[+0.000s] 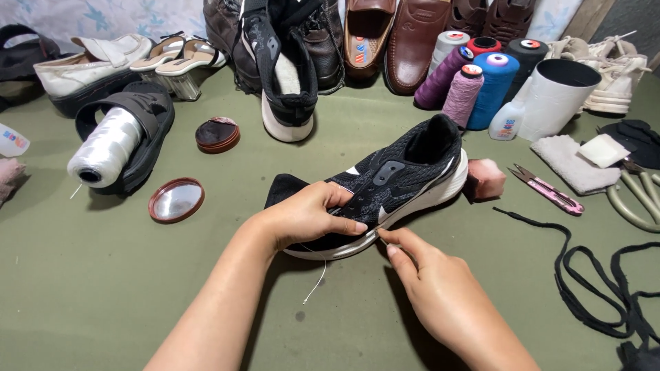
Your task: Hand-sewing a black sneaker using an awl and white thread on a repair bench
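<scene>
The work surface is an olive-green cloth (pixel 103 295), a little stained. Along its far edge stand many shoes, among them brown loafers (pixel 395 38) and pale sandals (pixel 175 55). Near them stand thread spools (pixel 481 79) in purple, pink, blue, red and black. A big white spool (pixel 106 148) lies inside a dark sandal at the left, and pink thread snips (pixel 546 187) lie at the right beside black laces (pixel 598 275).

The black sneaker (pixel 392 182) lies in the middle of the cloth — knitted upper, white sole, toe pointing to the left and heel to the right.

The left hand (pixel 306 216) rests on the front part of the sneaker, fingers curled and pressing the upper down. The right hand (pixel 433 285) is nearly closed — thumb and forefinger pinch something very thin at the sole edge. A white thread (pixel 317 278) hangs from there down onto the cloth.
</scene>
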